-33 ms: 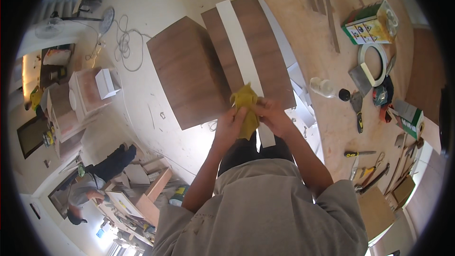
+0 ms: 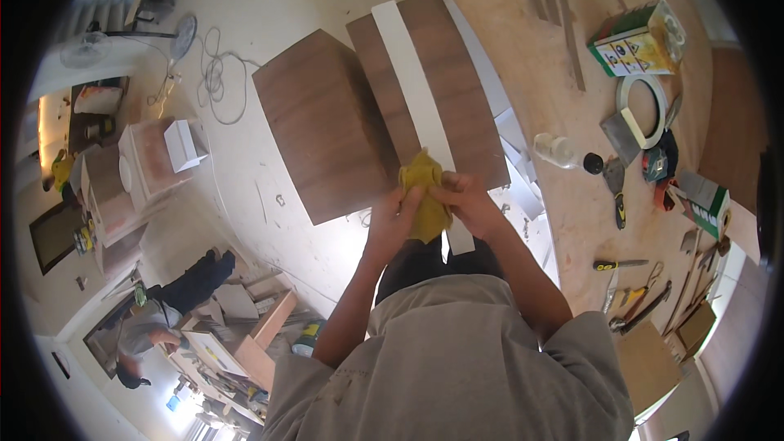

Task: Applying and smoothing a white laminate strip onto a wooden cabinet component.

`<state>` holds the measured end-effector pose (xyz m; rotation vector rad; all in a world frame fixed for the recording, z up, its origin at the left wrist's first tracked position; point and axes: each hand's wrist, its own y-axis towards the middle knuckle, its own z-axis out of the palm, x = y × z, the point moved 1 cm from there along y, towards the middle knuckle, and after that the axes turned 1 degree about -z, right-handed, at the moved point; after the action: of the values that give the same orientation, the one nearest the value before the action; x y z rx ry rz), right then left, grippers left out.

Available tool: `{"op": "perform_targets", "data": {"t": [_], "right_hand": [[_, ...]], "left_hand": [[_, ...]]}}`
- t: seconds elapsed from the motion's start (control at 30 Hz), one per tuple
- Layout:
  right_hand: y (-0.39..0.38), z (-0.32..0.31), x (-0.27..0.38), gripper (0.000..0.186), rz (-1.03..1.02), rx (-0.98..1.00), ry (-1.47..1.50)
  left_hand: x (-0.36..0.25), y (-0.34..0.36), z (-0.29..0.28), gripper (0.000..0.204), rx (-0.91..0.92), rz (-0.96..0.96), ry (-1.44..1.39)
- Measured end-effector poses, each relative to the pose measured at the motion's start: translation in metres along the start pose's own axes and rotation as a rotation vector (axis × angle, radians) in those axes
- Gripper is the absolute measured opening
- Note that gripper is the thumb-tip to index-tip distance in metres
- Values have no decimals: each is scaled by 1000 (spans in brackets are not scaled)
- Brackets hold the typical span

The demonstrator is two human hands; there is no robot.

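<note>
A crumpled, mustard-yellow cloth (image 2: 429, 218) is held up between my two hands, in front of my body. My left hand (image 2: 394, 216) pinches its left side, thumb on top. From the other side my right hand (image 2: 469, 198) grips its right edge with thumb and fingers. Beneath the cloth runs a long white strip (image 2: 412, 82), its near end pointing at me. It lies lengthwise across the right-hand brown wood-grain box (image 2: 469, 106). Another brown box (image 2: 322, 126) stands close on the left. The cloth and my hands hide part of the strip.
A wooden worktable (image 2: 555, 220) on the right carries a tin (image 2: 641, 41), a tape roll (image 2: 622, 102), a clear bottle (image 2: 559, 149), a scraper (image 2: 616, 188) and several hand tools. Cable (image 2: 214, 73) lies coiled on the floor. A person (image 2: 155, 327) works at the lower left.
My fingers have shifted slightly on the cloth, and its top corner has folded lower. Both hands keep hold; the boxes and the strip stay where they were.
</note>
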<state>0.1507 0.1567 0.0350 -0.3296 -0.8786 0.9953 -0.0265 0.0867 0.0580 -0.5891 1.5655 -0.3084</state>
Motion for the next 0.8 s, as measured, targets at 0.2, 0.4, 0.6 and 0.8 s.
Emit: {"op": "perform_targets", "data": {"t": [0.2,0.4,0.6,0.8], "right_hand": [[-13,8,-7,18,-122,-252,-657],[-29,17,10,19,-731,-209,-729],[-16,23,-6,18,-476,-244,-500],[-3,-20,-64,27,-626,-545,-1083]], "left_hand": [[-7,-22,-15,18,-311,432,522],[-31,-23,-23,16,-40,603,421],[16,-14,-2,24,114,11,65],[53,-28,-6,25,319,-131,245]]}}
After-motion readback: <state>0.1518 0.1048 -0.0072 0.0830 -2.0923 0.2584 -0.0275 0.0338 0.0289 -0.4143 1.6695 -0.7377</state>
